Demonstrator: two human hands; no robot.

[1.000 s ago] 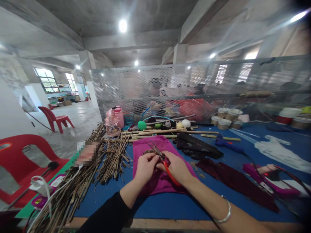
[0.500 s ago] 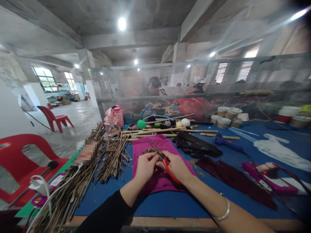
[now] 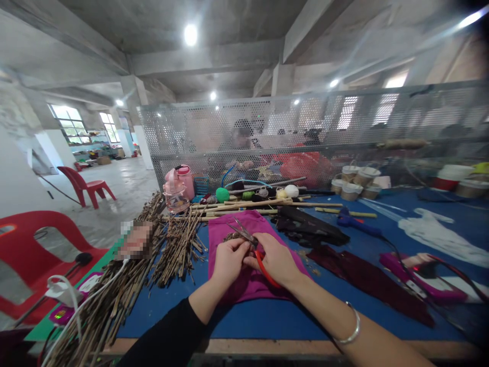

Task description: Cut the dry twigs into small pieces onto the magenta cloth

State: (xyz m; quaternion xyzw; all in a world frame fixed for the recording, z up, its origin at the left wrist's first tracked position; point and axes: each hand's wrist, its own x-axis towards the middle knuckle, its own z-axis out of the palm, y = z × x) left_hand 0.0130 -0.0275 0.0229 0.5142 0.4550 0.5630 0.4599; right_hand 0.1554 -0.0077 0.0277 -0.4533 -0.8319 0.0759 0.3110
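My right hand (image 3: 273, 260) is closed around red-handled scissors (image 3: 263, 267), whose metal blades stand apart and point away to the upper left. Close beside it, my left hand (image 3: 229, 260) has its thumb and fingers pinched together next to the blades. What the left fingers hold is hidden. A small brown, twiggy piece (image 3: 233, 236) shows just behind the left hand. Under both hands lies a magenta cloth (image 3: 219, 220) on the blue table (image 3: 168, 316).
Bundles of thin brown sticks (image 3: 178, 250) lie to the left. Yarn balls (image 3: 222, 194) and long rods sit behind the cloth. A glue gun (image 3: 357, 223), dark sleeves (image 3: 370, 280) and a white glove (image 3: 439, 232) lie right. A perforated metal screen (image 3: 214, 132) stands behind.
The scissor blades have spread apart; they were nearly together before. Both hands stay in almost the same place.
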